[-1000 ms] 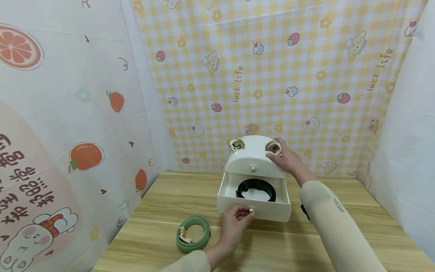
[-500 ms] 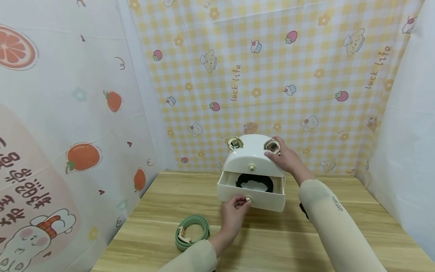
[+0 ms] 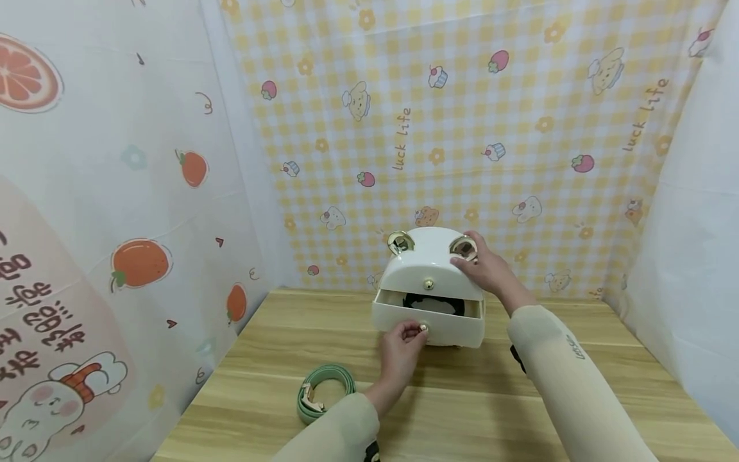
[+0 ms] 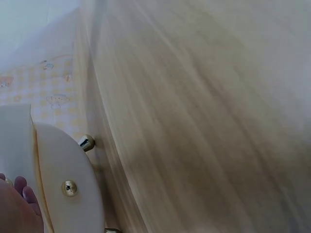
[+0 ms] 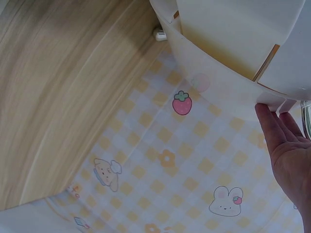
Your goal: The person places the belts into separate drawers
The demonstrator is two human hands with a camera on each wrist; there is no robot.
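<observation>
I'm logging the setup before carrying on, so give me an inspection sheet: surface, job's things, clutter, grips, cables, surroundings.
Surface: wood-grain table, dry-looking where visible.
Job's things: white box upright on the table; its lower drawer partly open, with a black band inside.
Clutter: coiled green belt with a gold-toned buckle, on the table, left of the box and nearer the person.
Grips: left grip pinches the lower drawer's knob; right grip holds the box's upper right side.
Cables: nothing seen.
Surroundings: yellow-checked backdrop behind, fruit-print cloth at left.
</observation>
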